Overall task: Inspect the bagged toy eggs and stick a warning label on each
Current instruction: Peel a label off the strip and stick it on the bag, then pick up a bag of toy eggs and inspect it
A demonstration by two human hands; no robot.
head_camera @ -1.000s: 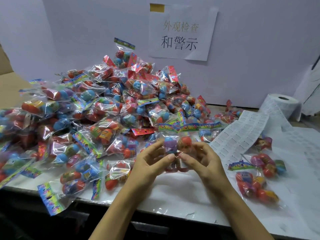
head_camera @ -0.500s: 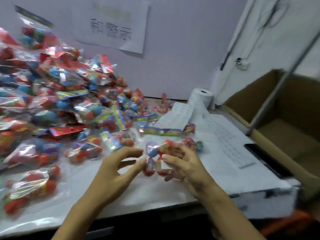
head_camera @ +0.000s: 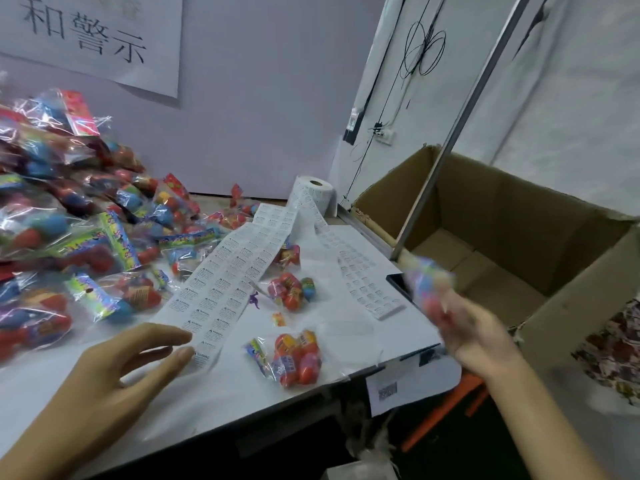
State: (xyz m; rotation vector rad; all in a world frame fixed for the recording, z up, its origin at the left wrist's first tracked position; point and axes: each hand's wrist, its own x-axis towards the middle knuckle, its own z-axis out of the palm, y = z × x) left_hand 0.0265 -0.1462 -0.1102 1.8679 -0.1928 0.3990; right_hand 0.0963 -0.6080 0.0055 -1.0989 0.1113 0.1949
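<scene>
My right hand grips a blurred clear bag of coloured toy eggs just short of the open brown cardboard box to its right — my left hand hovers spread, empty.

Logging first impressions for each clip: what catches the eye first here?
The heap of clear plastic bags of colourful toy eggs fills the table's left. The right hand holds a blurred bag of eggs by the open brown cardboard box; the open left hand hovers by the white warning-label strip.
</scene>
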